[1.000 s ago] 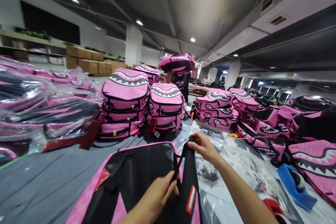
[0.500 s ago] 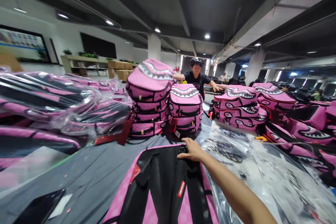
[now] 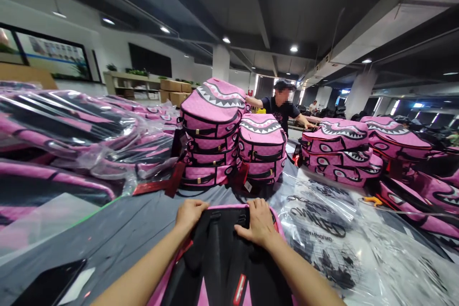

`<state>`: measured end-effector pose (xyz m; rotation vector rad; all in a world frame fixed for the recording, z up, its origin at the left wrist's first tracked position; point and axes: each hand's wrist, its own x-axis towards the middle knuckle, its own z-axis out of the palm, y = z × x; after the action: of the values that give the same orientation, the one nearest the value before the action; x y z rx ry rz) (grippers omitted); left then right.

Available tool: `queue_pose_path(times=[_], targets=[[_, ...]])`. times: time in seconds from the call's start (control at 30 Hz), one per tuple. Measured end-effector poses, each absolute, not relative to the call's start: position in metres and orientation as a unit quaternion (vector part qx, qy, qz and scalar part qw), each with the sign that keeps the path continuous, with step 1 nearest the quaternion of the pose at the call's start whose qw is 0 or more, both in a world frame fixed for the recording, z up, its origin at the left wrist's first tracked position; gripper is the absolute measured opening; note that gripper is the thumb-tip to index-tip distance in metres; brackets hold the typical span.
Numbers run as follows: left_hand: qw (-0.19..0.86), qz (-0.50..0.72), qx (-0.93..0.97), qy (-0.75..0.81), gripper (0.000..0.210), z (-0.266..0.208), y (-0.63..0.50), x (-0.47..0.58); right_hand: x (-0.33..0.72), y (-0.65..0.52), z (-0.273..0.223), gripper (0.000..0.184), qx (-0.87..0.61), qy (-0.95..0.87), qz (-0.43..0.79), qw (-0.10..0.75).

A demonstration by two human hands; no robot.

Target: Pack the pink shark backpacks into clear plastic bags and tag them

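A pink and black backpack [image 3: 222,253] lies in front of me with its black back panel and straps facing up. My left hand [image 3: 191,215] is closed on the pink edge at its top left corner. Over the top right edge, near a strap buckle, my right hand [image 3: 257,222] grips the same backpack, thumb on the black panel and fingers over the rim. A red and white label [image 3: 239,289] sits on the right strap. The lower part of the backpack runs out of view.
Pink shark-mouth backpacks stand in stacks [image 3: 211,138] ahead and to the right [image 3: 337,148]. Plastic-wrapped backpacks [image 3: 68,124] fill the left. Printed clear bags [image 3: 322,229] and an orange-handled tool [image 3: 373,201] lie at right, a phone [image 3: 50,284] at left. A co-worker [image 3: 281,107] stands behind the stacks.
My left hand has come into view and taken hold of the backpack's top left corner. My right hand stays on the top edge. The view has turned slightly left.
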<state>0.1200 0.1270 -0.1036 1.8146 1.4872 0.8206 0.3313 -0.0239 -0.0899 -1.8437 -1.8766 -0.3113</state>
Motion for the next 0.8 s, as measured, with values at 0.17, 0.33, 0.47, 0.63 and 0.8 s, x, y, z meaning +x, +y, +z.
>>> queue_pose_path(times=[0.17,0.33,0.47,0.63,0.8], targets=[[0.269,0.309,0.769,0.490,0.034,-0.098,0.102,0.127,0.333,-0.022,-0.090,0.042,-0.651,-0.696,-0.053,0.298],[0.221,0.356,0.827,0.375,0.039,-0.098,0.066,0.119,0.340,-0.050,-0.080,0.051,-0.626,-0.730,-0.027,0.274],[0.176,0.379,0.834,0.360,0.043,-0.121,0.032,0.103,0.333,-0.082,-0.084,0.058,-0.637,-0.723,-0.042,0.263],[0.190,0.340,0.851,0.351,0.041,-0.163,-0.003,0.092,0.334,-0.118,-0.109,0.053,-0.650,-0.727,-0.010,0.222],[0.221,0.257,0.873,0.350,0.040,-0.179,0.044,0.112,0.342,-0.087,-0.122,0.058,-0.673,-0.726,0.020,0.140]])
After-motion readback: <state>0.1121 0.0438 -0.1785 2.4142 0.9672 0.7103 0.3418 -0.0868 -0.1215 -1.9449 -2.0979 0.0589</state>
